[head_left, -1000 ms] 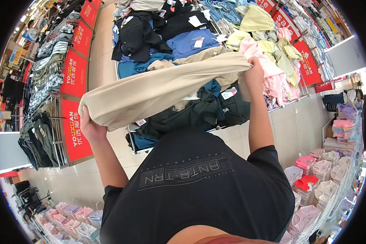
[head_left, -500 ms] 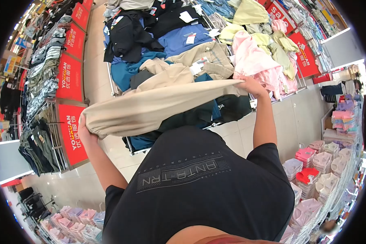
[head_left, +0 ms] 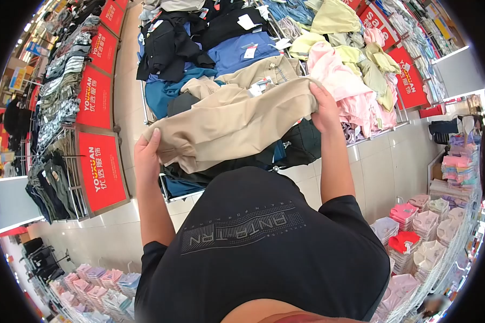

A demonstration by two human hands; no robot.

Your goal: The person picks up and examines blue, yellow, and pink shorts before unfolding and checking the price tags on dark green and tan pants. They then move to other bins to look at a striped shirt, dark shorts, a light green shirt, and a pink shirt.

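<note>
A beige garment is stretched between my two hands, over the near part of a rack table piled with clothes. My left hand is closed on its left end, thumb on top. At the upper right corner, my right hand grips the other end. Right behind the held cloth lies another beige garment with a white tag. Dark garments show below it, and pink clothes lie beside my right hand.
Black clothes and a blue garment lie farther back on the table. Red sign panels front a clothes rack at left. Stacks of folded clothes stand at lower right. Tiled floor surrounds the table.
Both hands have come closer together, my left hand moving right and slightly up, my right hand slightly up. The beige garment now hangs slacker and wider between them.
</note>
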